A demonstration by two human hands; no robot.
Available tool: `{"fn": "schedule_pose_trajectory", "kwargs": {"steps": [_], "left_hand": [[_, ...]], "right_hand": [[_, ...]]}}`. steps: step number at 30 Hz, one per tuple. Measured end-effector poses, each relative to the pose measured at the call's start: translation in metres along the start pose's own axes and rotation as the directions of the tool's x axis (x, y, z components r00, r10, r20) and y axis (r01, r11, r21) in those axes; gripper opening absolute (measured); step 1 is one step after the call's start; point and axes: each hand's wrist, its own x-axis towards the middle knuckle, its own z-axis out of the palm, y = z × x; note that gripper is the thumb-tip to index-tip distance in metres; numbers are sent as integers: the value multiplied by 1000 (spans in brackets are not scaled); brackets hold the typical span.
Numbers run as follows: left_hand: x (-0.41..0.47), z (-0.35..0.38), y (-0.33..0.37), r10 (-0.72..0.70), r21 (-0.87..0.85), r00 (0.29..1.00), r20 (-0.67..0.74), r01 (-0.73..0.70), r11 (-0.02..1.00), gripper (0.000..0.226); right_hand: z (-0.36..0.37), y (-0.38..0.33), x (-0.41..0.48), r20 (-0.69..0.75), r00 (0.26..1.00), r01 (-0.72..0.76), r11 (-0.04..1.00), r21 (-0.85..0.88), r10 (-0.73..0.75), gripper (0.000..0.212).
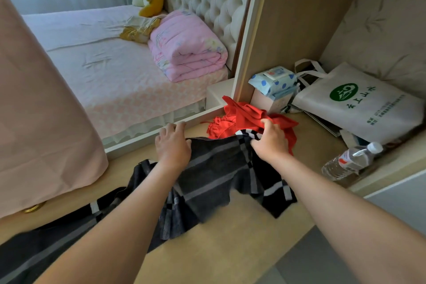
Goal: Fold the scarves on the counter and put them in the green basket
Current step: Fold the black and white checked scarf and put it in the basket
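A long black and grey checked scarf (214,168) lies spread across the wooden counter (230,244), trailing off toward the lower left. My left hand (173,145) holds its far left corner near the counter's back edge. My right hand (269,138) pinches the far right corner, where white checks show. A crumpled red scarf (244,117) sits just behind my right hand, partly under the black one. No green basket is in view.
A white tote bag (359,104) with a green logo, a pack of wipes (274,80) on a box and a lying water bottle (352,159) crowd the counter's right side. A pink cloth (41,122) hangs at left. A bed lies beyond the counter.
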Motion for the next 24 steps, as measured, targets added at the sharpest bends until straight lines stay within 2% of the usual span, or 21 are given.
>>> {"fn": "schedule_pose_trajectory", "kwargs": {"steps": [2, 3, 6, 9, 10, 12, 14, 16, 18, 20, 22, 24], "left_hand": [[-6, 18, 1, 41, -66, 999, 18, -40, 997, 55], [-9, 29, 0, 71, -96, 997, 36, -67, 993, 54], [-18, 58, -6, 83, -122, 990, 111, -69, 990, 46], [-31, 81, -18, 36, -1, 962, 270, -37, 999, 43], [-37, 87, -23, 14, 80, 942, 334, -43, 996, 50], [-49, 98, -33, -52, 190, 897, 438, -36, 981, 77], [-63, 104, -42, -121, 214, 849, 514, 10, 977, 109], [-78, 109, -48, -161, 206, 820, 549, 54, 977, 128], [-91, 109, -51, -161, 177, 809, 565, 71, 982, 131], [-100, 108, -51, -138, 119, 816, 561, 85, 989, 123], [-105, 104, -50, -104, 56, 859, 502, 88, 995, 108], [-107, 92, -50, -75, 0, 914, 399, 81, 997, 88]], "right_hand": [[11, 1, 4, -76, 990, 105, 986, -128, -115, 64], [21, 2, 4, -53, 983, 168, 976, -138, -177, 61], [58, 8, -5, 207, 906, 387, 921, -52, -369, 48], [90, 11, -21, 496, 754, 491, 871, 12, -432, 49], [98, 10, -26, 569, 696, 520, 854, 20, -438, 52], [113, 11, -35, 687, 593, 553, 833, 33, -421, 59], [123, 16, -38, 763, 539, 587, 809, -38, -355, 62], [128, 26, -34, 758, 581, 656, 722, -221, -296, 60], [124, 31, -28, 691, 672, 662, 635, -398, -268, 60], [120, 27, -25, 634, 739, 615, 611, -498, -228, 58], [118, 14, -29, 592, 774, 591, 587, -553, -222, 57], [119, -5, -39, 537, 783, 600, 610, -518, -314, 51]]}}
